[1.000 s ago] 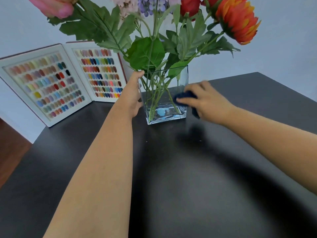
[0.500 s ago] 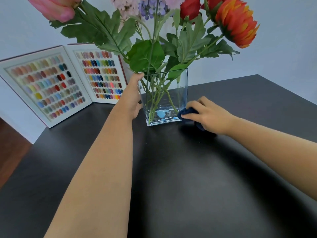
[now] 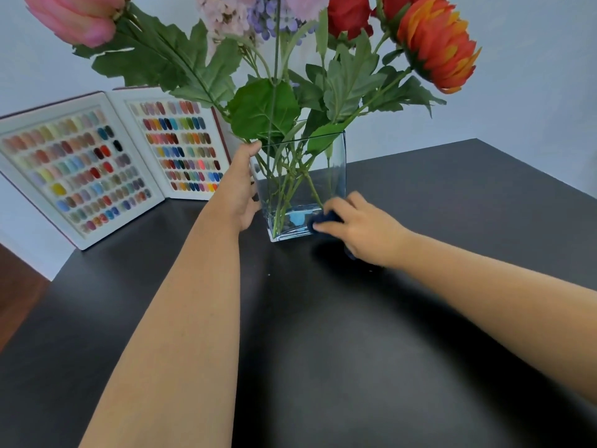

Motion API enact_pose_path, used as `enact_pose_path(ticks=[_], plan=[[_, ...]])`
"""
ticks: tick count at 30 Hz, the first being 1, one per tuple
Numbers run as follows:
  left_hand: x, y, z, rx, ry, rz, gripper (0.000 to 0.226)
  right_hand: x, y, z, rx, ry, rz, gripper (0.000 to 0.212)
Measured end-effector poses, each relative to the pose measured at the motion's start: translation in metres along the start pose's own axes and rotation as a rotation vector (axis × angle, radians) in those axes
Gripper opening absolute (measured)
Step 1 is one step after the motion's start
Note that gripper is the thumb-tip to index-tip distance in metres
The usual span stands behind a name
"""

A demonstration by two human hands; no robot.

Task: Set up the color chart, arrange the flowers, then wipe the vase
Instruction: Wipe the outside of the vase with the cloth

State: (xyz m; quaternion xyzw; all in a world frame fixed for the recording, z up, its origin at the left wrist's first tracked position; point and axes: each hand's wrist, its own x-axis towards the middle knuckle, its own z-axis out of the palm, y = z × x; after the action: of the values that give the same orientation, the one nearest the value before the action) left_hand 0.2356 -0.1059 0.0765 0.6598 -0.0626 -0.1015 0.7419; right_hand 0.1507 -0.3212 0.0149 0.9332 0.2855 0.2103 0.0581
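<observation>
Right hand [image 3: 361,229] has the dark cloth [image 3: 324,218] bunched against the vase [image 3: 332,176] low front corner; glass rises upward from there. Left hand [image 3: 240,192] grips its left side.

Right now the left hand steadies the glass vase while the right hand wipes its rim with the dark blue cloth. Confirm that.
Not the rim. The head view shows the right hand pressing the dark blue cloth against the glass vase low, near its base. The left hand does steady it.
</observation>
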Motion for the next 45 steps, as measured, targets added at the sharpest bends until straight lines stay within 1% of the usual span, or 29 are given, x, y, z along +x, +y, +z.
enact_pose_path(ticks=[1,2,3,5,7,9,11,14,16,19,20,21,22,23,25,26,28,30,32,34,36,37,38,39,41,45], plan=[[0.001,-0.001,0.000,0.002,-0.005,-0.001,0.064,-0.003,-0.002,0.001,-0.025,-0.069,-0.028,0.056],[0.001,-0.002,-0.001,0.000,-0.008,-0.002,0.064,-0.001,-0.001,-0.002,-0.026,-0.029,-0.035,0.057],[0.001,-0.003,-0.001,0.000,-0.008,0.001,0.065,0.004,0.000,-0.008,-0.001,0.053,-0.010,0.057],[0.002,-0.002,-0.004,0.007,-0.004,0.002,0.068,0.025,0.003,-0.024,0.071,0.281,0.066,0.054],[0.002,-0.002,-0.004,0.016,-0.012,0.007,0.068,0.048,0.005,-0.043,0.087,0.466,0.095,0.050],[0.001,-0.002,-0.004,0.002,-0.008,0.012,0.066,0.064,0.002,-0.052,0.063,0.542,0.106,0.046],[0.001,-0.003,-0.003,-0.003,-0.001,0.012,0.066,0.067,-0.007,-0.049,0.035,0.530,0.102,0.045],[-0.001,-0.002,-0.001,0.017,0.005,-0.006,0.074,0.060,-0.024,-0.030,-0.003,0.407,0.076,0.053],[-0.003,-0.001,0.000,0.032,0.000,-0.008,0.070,0.052,-0.034,-0.015,-0.082,0.255,0.024,0.058],[-0.005,0.001,0.000,0.028,-0.006,0.011,0.058,0.041,-0.043,-0.003,-0.183,-0.103,-0.066,0.055],[-0.006,0.002,0.000,0.024,-0.004,0.010,0.057,0.041,-0.042,-0.004,-0.186,-0.164,-0.066,0.060],[-0.007,0.003,0.000,0.029,0.000,0.005,0.059,0.043,-0.041,-0.008,-0.185,-0.161,-0.047,0.067],[-0.008,0.004,0.000,0.046,0.002,-0.002,0.061,0.048,-0.038,-0.015,-0.175,-0.105,-0.010,0.073],[-0.008,0.005,-0.001,0.069,0.005,-0.009,0.065,0.056,-0.035,-0.024,-0.147,-0.005,0.036,0.074],[-0.009,0.006,-0.002,0.094,0.015,-0.024,0.071,0.072,-0.029,-0.042,-0.081,0.226,0.118,0.065],[-0.008,0.005,-0.004,0.099,0.017,-0.025,0.071,0.078,-0.027,-0.049,-0.068,0.314,0.142,0.060],[-0.006,0.004,-0.006,0.112,0.019,-0.023,0.068,0.085,-0.029,-0.056,-0.090,0.391,0.148,0.056],[-0.004,0.005,-0.009,0.136,0.021,-0.035,0.071,0.084,-0.035,-0.048,-0.141,0.383,0.138,0.061],[-0.004,0.006,-0.010,0.174,0.024,-0.061,0.082,0.078,-0.042,-0.034,-0.143,0.311,0.125,0.067],[-0.007,0.009,-0.008,0.180,0.035,-0.065,0.078,0.070,-0.051,-0.018,-0.106,0.155,0.085,0.072],[-0.009,0.011,-0.005,0.181,0.046,-0.057,0.069,0.061,-0.061,-0.005,-0.121,-0.076,0.018,0.078],[-0.010,0.011,-0.004,0.190,0.049,-0.054,0.068,0.057,-0.064,0.000,-0.136,-0.160,-0.010,0.074],[-0.010,0.011,-0.004,0.200,0.048,-0.051,0.069,0.054,-0.064,0.002,-0.141,-0.196,-0.027,0.069],[-0.009,0.011,-0.004,0.206,0.042,-0.050,0.071,0.053,-0.062,0.000,-0.143,-0.184,-0.024,0.067],[-0.007,0.011,-0.007,0.213,0.020,-0.047,0.072,0.060,-0.051,-0.015,-0.152,-0.079,0.001,0.066],[-0.003,0.008,-0.011,0.227,0.005,-0.053,0.084,0.077,-0.023,-0.052,-0.074,0.245,0.086,0.056]])
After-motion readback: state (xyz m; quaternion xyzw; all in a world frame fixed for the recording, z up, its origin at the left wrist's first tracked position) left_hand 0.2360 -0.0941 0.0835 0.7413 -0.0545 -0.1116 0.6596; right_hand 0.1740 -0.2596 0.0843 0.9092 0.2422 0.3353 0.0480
